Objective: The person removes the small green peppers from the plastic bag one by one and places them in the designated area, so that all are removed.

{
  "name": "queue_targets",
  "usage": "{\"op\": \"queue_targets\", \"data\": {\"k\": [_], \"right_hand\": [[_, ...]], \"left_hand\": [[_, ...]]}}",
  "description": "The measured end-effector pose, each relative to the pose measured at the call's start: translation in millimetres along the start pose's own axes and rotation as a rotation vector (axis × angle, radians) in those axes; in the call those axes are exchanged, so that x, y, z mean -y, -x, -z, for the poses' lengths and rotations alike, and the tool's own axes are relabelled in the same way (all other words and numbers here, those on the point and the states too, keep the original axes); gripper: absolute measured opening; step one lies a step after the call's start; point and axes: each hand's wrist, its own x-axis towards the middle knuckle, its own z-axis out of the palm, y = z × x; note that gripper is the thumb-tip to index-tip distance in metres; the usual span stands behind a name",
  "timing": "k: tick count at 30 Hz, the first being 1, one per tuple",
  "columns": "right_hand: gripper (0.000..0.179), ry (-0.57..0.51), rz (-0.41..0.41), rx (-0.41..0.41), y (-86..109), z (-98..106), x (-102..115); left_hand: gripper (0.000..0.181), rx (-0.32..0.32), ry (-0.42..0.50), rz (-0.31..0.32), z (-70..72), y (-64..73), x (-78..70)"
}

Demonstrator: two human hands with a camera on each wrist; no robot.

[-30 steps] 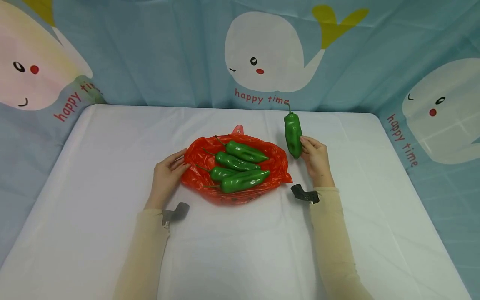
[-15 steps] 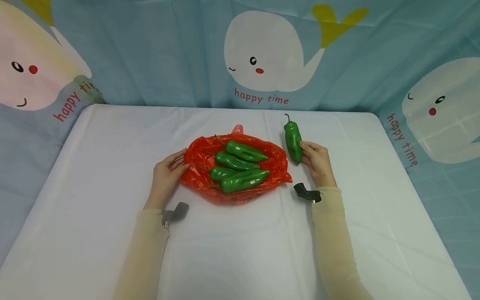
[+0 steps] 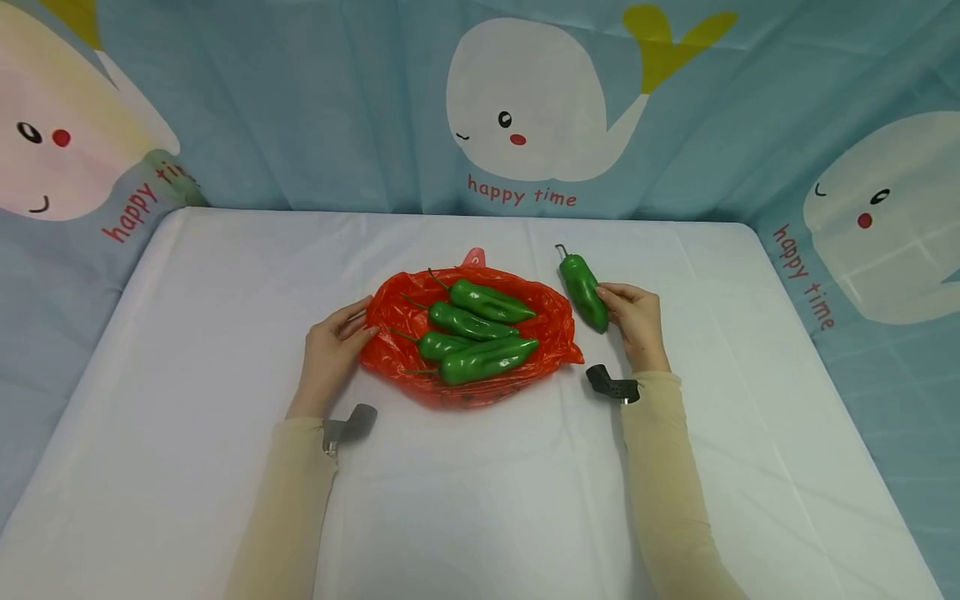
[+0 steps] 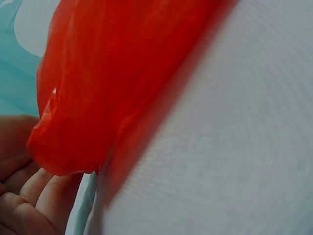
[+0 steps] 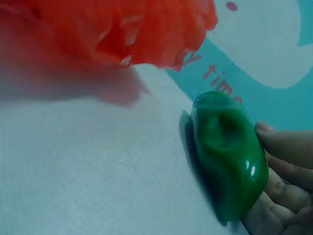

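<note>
Long green peppers [image 3: 489,361] lie with their stems to the left on a crumpled red plastic bag [image 3: 558,329]. My left hand [image 3: 330,358] rests at the bag's left edge, fingers loosely bent and touching it. In the left wrist view the red bag [image 4: 98,93] covers part of that left hand [image 4: 34,196]. Right of the bag, my right hand [image 3: 636,323] holds a single green pepper [image 3: 582,292] by its lower right side, its stem towards the back left. Close up in the right wrist view, the thumb of my right hand [image 5: 288,181] touches this pepper [image 5: 230,156].
The things stand on a white-covered table [image 3: 480,500]. Behind it hangs a blue curtain [image 3: 337,125] with whale prints, which also runs along both sides. A black wrist camera [image 3: 611,385] sticks out beside the right wrist, and a grey one [image 3: 356,423] beside the left.
The single pepper has come down towards the front and turned, its stem now leaning left. My right hand has shifted only slightly with it. The left hand and bag stay in place.
</note>
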Motion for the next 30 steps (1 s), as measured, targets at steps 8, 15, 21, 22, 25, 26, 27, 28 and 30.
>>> {"op": "queue_targets", "data": {"k": [8,15,21,22,25,26,27,28,30], "right_hand": [[0.037,0.087,-0.018,-0.020,1.2,1.3,2.8],[0.037,0.144,0.004,0.020,2.1,13.1,4.3],[0.041,0.153,0.022,0.105,2.6,23.6,5.7],[0.041,0.155,0.027,0.120,2.5,24.4,5.8],[0.042,0.165,0.037,0.168,2.1,24.6,6.2],[0.041,0.176,0.041,0.182,2.0,24.4,6.3],[0.041,0.186,0.043,0.196,1.9,24.0,6.3],[0.040,0.198,0.043,0.206,1.8,23.4,6.2],[0.039,0.212,0.037,0.218,1.4,22.4,5.9]], "left_hand": [[0.046,0.001,-0.011,-0.011,0.5,2.6,-4.2],[0.046,-0.003,-0.017,-0.005,-0.1,0.4,2.2],[0.045,-0.001,-0.017,0.003,0.0,0.4,0.8],[0.045,-0.001,-0.016,0.004,0.1,0.5,0.1],[0.045,-0.001,-0.014,0.007,0.2,1.3,-2.4],[0.046,0.000,-0.011,0.009,0.3,1.7,-3.5],[0.046,0.001,-0.008,0.013,0.2,1.9,-4.2],[0.046,0.002,-0.007,0.016,0.4,2.2,-4.7],[0.046,0.002,-0.003,0.022,0.3,2.7,-5.6]]}}
